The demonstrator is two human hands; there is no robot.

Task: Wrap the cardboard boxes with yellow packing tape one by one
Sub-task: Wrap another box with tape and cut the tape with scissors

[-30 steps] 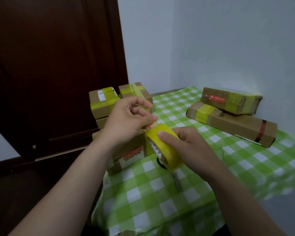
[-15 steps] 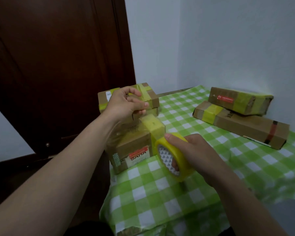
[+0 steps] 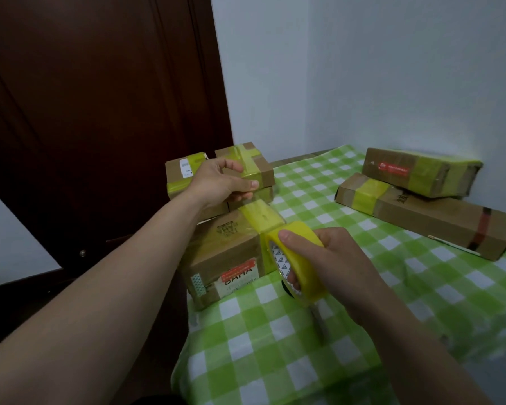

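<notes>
A: Two hands, both grasping?
B: Yes. Right hand [image 3: 342, 264] grips the round yellow tape roll [image 3: 304, 273] beside the brown cardboard box [image 3: 225, 258], near left on the green checked table [image 3: 392, 287]; left hand [image 3: 216, 182], arm extended, pinches the strip [image 3: 260, 214] at its far end.

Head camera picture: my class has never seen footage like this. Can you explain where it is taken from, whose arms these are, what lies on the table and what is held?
There is no machine here: a person wears a camera on the head, so you look down along their own arms. The right hand grips a yellow tape roll. The left hand pinches the strip of tape pulled from it across the top of a cardboard box. Behind that box stand smaller taped boxes; to the right, a flat taped box lies on a long box. All sit on a green checked tablecloth, beside a dark door.
</notes>
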